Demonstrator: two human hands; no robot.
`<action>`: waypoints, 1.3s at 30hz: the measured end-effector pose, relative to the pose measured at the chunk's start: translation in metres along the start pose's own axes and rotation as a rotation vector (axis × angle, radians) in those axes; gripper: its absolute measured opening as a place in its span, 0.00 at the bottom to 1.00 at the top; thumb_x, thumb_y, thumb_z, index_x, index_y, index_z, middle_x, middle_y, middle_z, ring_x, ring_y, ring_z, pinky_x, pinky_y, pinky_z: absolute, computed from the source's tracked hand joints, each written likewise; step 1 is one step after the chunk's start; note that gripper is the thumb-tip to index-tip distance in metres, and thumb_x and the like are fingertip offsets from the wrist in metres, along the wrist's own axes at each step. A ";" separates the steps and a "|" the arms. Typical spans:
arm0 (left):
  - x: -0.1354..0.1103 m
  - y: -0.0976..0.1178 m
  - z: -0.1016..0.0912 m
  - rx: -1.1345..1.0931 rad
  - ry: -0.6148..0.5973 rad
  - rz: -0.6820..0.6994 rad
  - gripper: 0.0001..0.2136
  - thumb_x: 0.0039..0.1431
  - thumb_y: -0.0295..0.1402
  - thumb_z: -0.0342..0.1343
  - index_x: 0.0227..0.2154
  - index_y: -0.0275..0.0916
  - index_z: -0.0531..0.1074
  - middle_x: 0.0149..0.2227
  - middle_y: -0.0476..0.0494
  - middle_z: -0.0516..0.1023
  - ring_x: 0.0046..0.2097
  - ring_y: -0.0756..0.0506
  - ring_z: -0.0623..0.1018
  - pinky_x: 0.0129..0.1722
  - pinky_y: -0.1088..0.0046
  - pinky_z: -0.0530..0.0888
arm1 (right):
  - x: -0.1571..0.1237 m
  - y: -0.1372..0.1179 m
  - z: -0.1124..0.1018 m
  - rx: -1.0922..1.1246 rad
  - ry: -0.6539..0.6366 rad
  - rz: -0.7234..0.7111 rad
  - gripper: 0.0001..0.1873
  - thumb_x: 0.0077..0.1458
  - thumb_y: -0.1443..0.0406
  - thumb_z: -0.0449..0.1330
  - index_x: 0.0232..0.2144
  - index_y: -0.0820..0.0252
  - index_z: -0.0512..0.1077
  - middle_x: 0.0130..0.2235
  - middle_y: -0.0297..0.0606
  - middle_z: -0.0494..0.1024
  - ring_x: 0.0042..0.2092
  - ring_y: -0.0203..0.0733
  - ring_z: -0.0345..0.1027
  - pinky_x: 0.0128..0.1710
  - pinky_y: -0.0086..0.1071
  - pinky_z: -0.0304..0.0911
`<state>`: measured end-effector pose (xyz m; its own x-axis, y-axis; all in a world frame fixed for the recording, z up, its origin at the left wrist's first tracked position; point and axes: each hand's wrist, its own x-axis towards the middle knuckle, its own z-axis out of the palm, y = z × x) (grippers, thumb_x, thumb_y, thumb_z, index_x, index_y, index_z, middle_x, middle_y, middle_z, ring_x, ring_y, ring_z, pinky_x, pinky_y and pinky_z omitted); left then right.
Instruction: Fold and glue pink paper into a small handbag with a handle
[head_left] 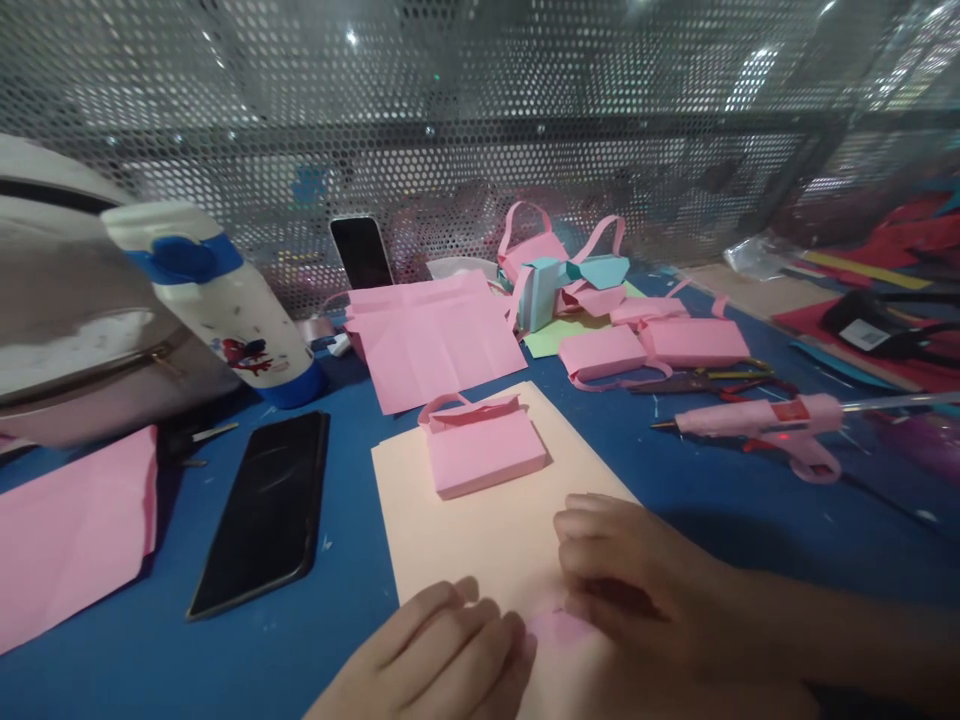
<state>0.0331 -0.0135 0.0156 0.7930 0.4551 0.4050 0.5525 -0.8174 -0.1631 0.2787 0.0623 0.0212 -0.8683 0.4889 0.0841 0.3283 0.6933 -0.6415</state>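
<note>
Over a sheet of peach paper, my left hand and my right hand are close together with fingers curled inward. Between them shows a small piece of pink paper, blurred and partly covered. The thumb and fingers of my right hand close at its upper edge. My left hand's fingertips are by its left side; what they hold, if anything, is hidden. Just beyond my hands, a folded pink paper bag with a strip handle lies on the peach sheet.
A pink glue gun lies at right, near scissors. Several pink paper bags sit behind, beside folded pink sheets. At left are a phone, a bottle and a backpack. Perforated metal stands behind the blue table.
</note>
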 end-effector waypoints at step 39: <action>0.009 0.007 0.000 0.070 -0.005 0.008 0.17 0.72 0.32 0.41 0.49 0.43 0.75 0.47 0.46 0.79 0.46 0.43 0.77 0.48 0.64 0.74 | -0.006 -0.003 0.006 -0.318 0.081 0.072 0.06 0.50 0.72 0.53 0.32 0.59 0.62 0.34 0.37 0.68 0.34 0.41 0.55 0.34 0.36 0.48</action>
<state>0.0439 -0.0153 0.0184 0.7988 0.4504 0.3988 0.5623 -0.7946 -0.2288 0.2807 0.0544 0.0183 -0.8107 0.5739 0.1155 0.4980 0.7798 -0.3794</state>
